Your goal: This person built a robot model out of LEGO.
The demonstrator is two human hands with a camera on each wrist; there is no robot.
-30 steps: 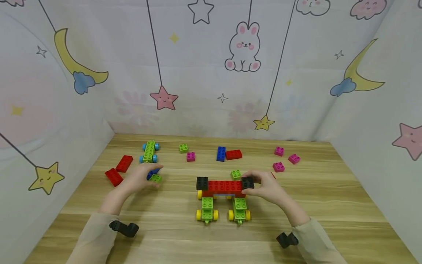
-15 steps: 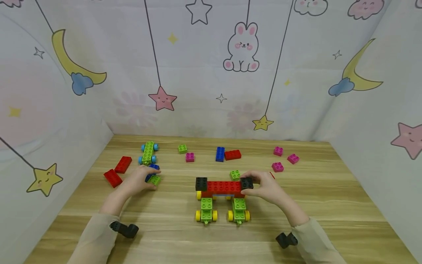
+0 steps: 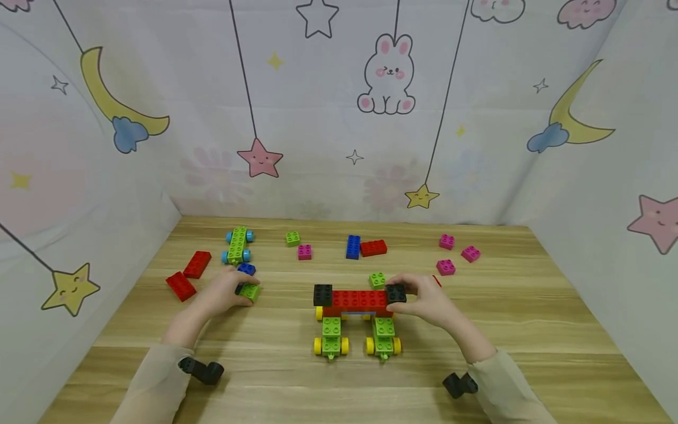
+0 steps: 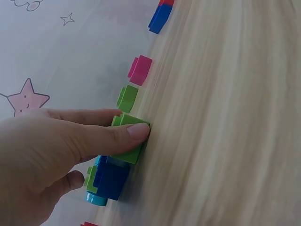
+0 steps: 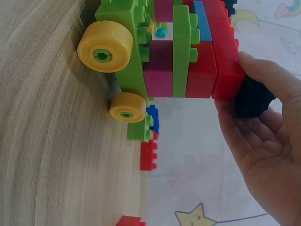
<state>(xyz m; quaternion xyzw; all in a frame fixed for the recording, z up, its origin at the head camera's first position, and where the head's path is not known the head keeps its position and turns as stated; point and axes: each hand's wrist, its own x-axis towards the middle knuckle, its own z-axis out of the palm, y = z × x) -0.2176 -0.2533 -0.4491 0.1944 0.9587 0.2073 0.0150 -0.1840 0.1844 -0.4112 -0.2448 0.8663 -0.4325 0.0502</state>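
Note:
On the left of the table my left hand [image 3: 222, 291] pinches a small green brick [image 4: 128, 153] between thumb and fingers. A blue brick [image 4: 112, 181] sits right beside it, partly hidden by the hand in the head view. At the middle stands a built brick vehicle: green wheeled bases [image 3: 331, 344] with yellow wheels [image 5: 106, 46], purple bricks [image 5: 159, 70] between green layers, and red bricks [image 3: 360, 300] across the top. Black bricks cap both ends, one on the left [image 3: 323, 295]. My right hand [image 3: 428, 300] grips the right-hand black brick [image 5: 252, 99], its thumb against the red brick.
Behind my left hand stands a green wheeled base [image 3: 239, 242] with blue wheels. Two red bricks [image 3: 181, 285] lie at far left. Further back are a pink brick [image 3: 304, 252], a blue brick [image 3: 353, 247] and a red brick [image 3: 374, 248]. Several pink bricks [image 3: 446, 267] lie back right.
My left hand has lowered slightly and its thumb and fingers have closed on the green brick. The right hand keeps its hold on the black brick; the vehicle stays in place.

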